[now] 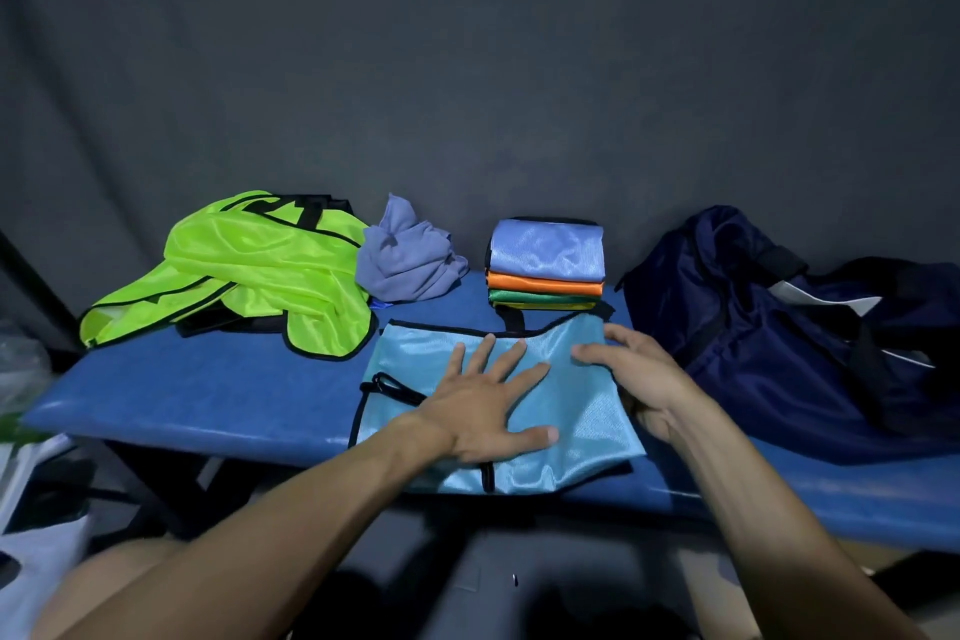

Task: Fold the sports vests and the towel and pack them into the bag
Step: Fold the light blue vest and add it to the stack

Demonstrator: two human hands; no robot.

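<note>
The light blue vest lay flat on the blue bench, in front of the folded stack. The left hand pressed it with fingers spread, gripping nothing. The right hand curled loosely round the vest's right edge. The fabric appeared thin, limp and slick; the bound edges looked the surest hold.

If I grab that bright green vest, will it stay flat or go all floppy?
Probably floppy: the green vest already lies crumpled in soft folds. It looks thin and see-through, so likely very light. Its shiny cloth may slide easily on the blue bench.
</note>
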